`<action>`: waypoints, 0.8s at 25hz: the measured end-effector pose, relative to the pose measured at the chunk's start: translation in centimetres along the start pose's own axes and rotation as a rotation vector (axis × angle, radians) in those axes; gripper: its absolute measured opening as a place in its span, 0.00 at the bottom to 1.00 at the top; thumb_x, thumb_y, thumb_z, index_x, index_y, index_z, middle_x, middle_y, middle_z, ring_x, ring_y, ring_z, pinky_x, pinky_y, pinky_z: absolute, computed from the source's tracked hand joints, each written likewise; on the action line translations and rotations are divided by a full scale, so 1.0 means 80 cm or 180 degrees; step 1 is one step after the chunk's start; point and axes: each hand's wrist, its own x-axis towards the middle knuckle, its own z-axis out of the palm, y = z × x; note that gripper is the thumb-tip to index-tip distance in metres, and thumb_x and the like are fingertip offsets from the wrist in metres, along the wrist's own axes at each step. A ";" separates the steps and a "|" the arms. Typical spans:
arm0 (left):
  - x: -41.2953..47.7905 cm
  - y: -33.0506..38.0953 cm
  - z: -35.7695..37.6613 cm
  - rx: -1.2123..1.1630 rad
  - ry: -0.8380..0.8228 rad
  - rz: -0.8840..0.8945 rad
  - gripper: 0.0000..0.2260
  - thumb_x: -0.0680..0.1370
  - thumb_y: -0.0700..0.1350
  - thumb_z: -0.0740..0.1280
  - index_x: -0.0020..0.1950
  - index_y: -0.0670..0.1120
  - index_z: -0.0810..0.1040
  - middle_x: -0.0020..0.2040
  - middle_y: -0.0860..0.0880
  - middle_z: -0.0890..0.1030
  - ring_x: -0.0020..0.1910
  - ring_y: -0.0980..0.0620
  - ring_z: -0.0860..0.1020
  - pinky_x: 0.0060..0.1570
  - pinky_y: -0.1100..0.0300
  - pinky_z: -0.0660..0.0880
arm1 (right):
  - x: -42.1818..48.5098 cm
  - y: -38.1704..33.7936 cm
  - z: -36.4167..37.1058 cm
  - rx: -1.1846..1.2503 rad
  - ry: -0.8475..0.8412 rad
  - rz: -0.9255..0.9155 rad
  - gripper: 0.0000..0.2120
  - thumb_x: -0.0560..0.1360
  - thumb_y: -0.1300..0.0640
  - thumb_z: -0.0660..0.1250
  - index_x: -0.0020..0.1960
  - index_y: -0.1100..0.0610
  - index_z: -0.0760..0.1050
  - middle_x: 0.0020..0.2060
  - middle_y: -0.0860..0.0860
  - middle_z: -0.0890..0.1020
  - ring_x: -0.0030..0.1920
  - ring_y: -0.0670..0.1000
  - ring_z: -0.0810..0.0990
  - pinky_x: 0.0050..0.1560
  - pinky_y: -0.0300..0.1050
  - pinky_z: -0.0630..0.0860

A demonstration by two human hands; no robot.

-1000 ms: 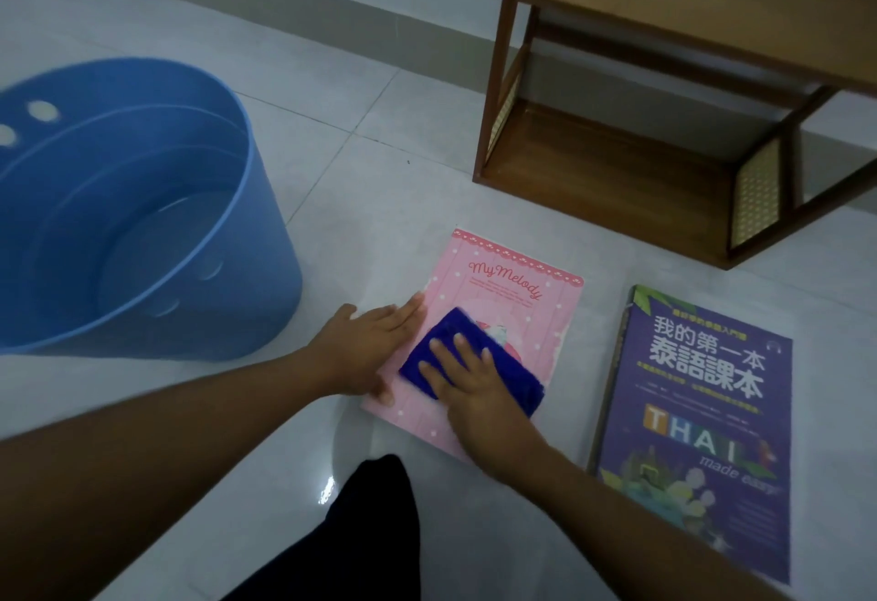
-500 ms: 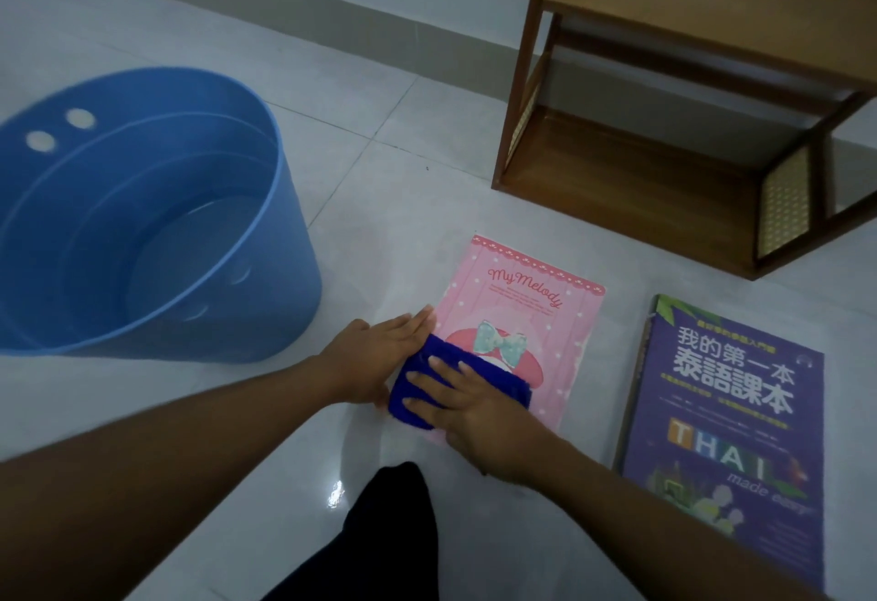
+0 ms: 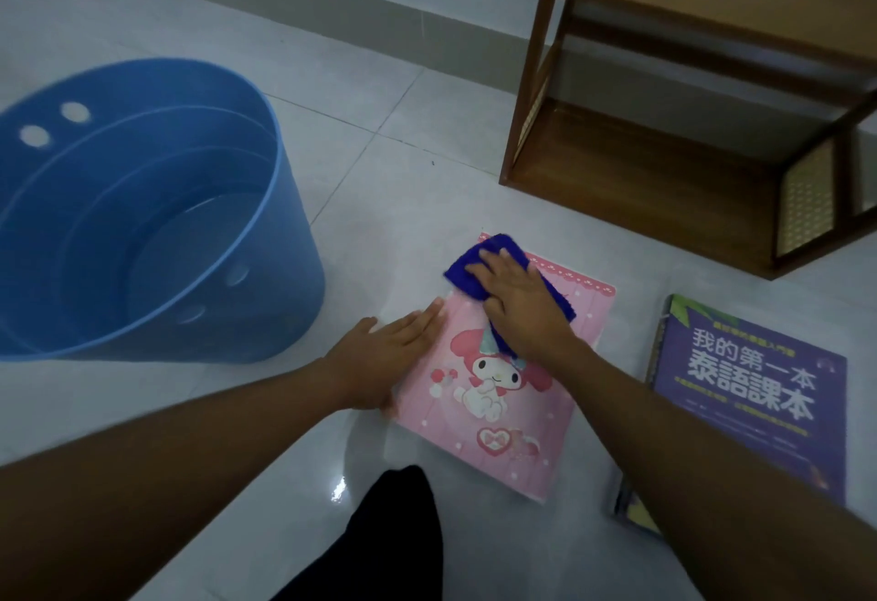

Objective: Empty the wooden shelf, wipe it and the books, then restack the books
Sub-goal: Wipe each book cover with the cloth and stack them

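Tub, blue plastic (image 3: pixel 303 278), stands left on tiled floor (image 3: pixel 403 183). Wooden shelf (image 3: pixel 640 183) upper right. Purple book (image 3: pixel 750 391) lies flat at right, pink book (image 3: pixel 503 410) just beside it, centre. Left hand (image 3: pixel 389 356), fingers straight, presses pink book's left edge. Right hand (image 3: pixel 519 306), fingers flat, presses blue cloth (image 3: pixel 467 266) onto its top corner.

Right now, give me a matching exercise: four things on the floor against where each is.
Things: 1 blue cloth; 2 pink book; 3 purple book; 4 blue tub.
Places: a far left on the floor; b pressed under the right hand; c right of the pink book, no hand on it; d steadied at its left edge by the left hand.
Pairs: 1-b, 2-d, 3-c, 4-a.
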 end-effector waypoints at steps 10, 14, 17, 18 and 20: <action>-0.001 0.016 -0.009 0.0052 -0.0321 -0.0190 0.50 0.75 0.53 0.69 0.75 0.45 0.29 0.76 0.48 0.30 0.77 0.49 0.37 0.73 0.42 0.49 | -0.042 0.041 -0.015 -0.0353 -0.0225 0.0845 0.33 0.80 0.60 0.60 0.78 0.52 0.45 0.78 0.50 0.46 0.78 0.54 0.44 0.76 0.54 0.50; -0.004 0.015 -0.014 -0.0066 -0.0377 -0.0205 0.50 0.74 0.50 0.70 0.75 0.46 0.30 0.77 0.48 0.32 0.77 0.48 0.40 0.73 0.44 0.53 | -0.039 0.051 -0.024 -0.0201 -0.0122 0.1143 0.42 0.73 0.64 0.71 0.78 0.54 0.49 0.78 0.52 0.49 0.78 0.55 0.48 0.76 0.52 0.53; -0.008 0.018 -0.013 -0.0935 -0.0116 -0.0353 0.42 0.76 0.44 0.68 0.78 0.45 0.41 0.79 0.47 0.50 0.77 0.46 0.52 0.71 0.52 0.62 | -0.045 0.063 -0.040 -0.0351 -0.0079 0.1272 0.42 0.71 0.65 0.72 0.78 0.56 0.52 0.77 0.55 0.55 0.76 0.56 0.55 0.75 0.49 0.57; -0.006 0.022 -0.015 -0.1475 0.0223 -0.0539 0.35 0.77 0.41 0.66 0.78 0.45 0.49 0.77 0.46 0.59 0.75 0.45 0.59 0.69 0.54 0.64 | -0.051 0.068 -0.045 -0.0392 -0.0002 0.1371 0.42 0.71 0.65 0.72 0.77 0.57 0.52 0.77 0.56 0.57 0.75 0.58 0.58 0.74 0.49 0.59; 0.004 0.031 -0.019 -0.2278 0.0993 -0.1141 0.27 0.78 0.40 0.65 0.75 0.44 0.61 0.71 0.45 0.71 0.68 0.45 0.70 0.64 0.56 0.69 | -0.067 0.070 -0.055 -0.0297 0.0172 0.1627 0.40 0.72 0.67 0.69 0.77 0.58 0.52 0.76 0.56 0.57 0.73 0.59 0.62 0.72 0.51 0.62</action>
